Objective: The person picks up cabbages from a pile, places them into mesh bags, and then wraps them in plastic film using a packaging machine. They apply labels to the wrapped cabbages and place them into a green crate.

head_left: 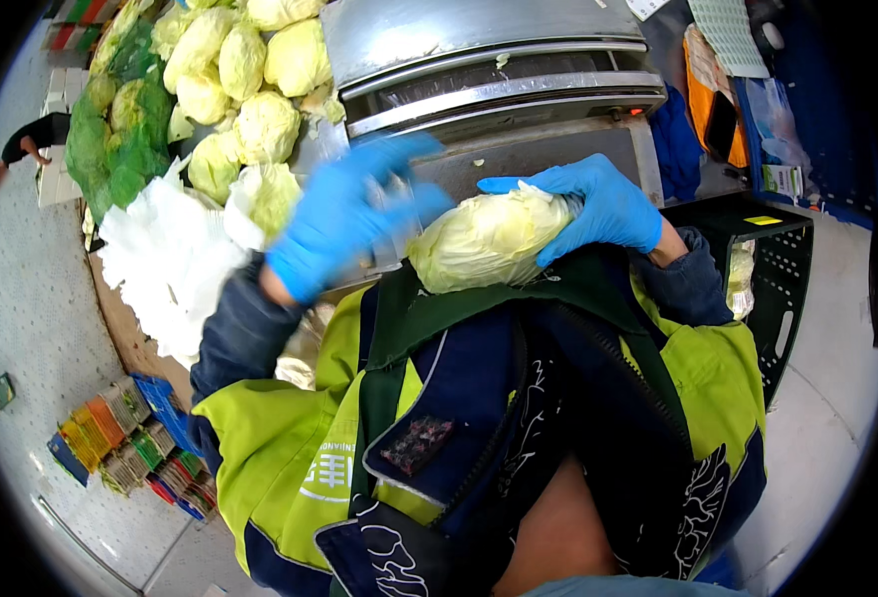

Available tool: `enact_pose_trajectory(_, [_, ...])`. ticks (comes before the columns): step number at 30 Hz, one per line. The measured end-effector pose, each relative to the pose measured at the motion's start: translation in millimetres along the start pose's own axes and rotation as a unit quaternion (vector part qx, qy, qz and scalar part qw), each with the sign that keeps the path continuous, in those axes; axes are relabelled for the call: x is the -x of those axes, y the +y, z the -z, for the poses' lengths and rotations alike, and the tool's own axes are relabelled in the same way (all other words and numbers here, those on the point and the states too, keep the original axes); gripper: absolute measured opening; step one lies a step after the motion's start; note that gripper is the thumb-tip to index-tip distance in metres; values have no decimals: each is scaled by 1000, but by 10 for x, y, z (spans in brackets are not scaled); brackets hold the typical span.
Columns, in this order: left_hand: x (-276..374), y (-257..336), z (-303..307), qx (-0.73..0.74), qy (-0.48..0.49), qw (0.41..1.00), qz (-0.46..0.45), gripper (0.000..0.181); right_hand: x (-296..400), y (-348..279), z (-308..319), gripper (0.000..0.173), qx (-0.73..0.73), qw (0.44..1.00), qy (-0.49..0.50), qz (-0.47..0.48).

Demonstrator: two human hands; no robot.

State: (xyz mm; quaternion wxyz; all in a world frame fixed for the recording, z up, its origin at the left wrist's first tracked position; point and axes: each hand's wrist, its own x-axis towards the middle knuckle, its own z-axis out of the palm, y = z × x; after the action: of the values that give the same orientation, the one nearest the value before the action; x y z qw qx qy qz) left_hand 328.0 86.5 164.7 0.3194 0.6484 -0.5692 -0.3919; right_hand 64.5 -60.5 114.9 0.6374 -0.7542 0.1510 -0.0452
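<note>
My right hand [599, 209], in a blue glove, grips the right end of a pale green cabbage head [491, 239] close to my chest. My left hand [349, 213], gloved in blue too and blurred, is to the left of that cabbage with its fingers apart; nothing shows in it. A stack of thin white sheets [170, 257] lies to the left of my left forearm. Beyond the sheets several cabbages [263, 127] are heaped, some inside a green net bag [137, 123]. In front of me stands a metal wrapping machine [484, 45] with a dark plate and a lit red switch.
At the right, a black perforated crate [782, 276] holds wrapped things. Behind it lie a blue cloth [676, 145], an orange item and a phone [721, 123]. Stacked coloured crates [103, 429] stand on the floor at lower left. A person [32, 142] is at far left.
</note>
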Motion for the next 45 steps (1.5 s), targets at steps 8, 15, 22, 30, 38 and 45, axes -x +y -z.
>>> enact_pose_trajectory(8, [-267, -176, -220, 222, -93, 960, 142, 11, -146, 52, 43, 60, -17, 995, -21, -96])
enact_pose_trajectory(15, [-523, -640, 562, -466, 482, 725, -155, 32, -199, 372, -32, 42, -399, 884, 194, -146])
enact_pose_trajectory(22, [-380, 171, -698, -306, 213, 910, -182, 60, -524, 271, -174, 43, -550, 781, 290, -61])
enact_pose_trajectory(30, [-694, -47, -609, -298, 183, 911, -218, 58, -587, 335, -194, 41, -562, 763, 317, -26])
enact_pose_trajectory(38, [-951, 131, -555, -336, 227, 895, -185, 43, -942, 391, -138, 42, -566, 748, 346, 20])
enact_pose_trajectory(45, [-1990, -347, -92, -236, 152, 933, -226, 45, -1810, 727, 464, 44, -346, 840, 408, 86])
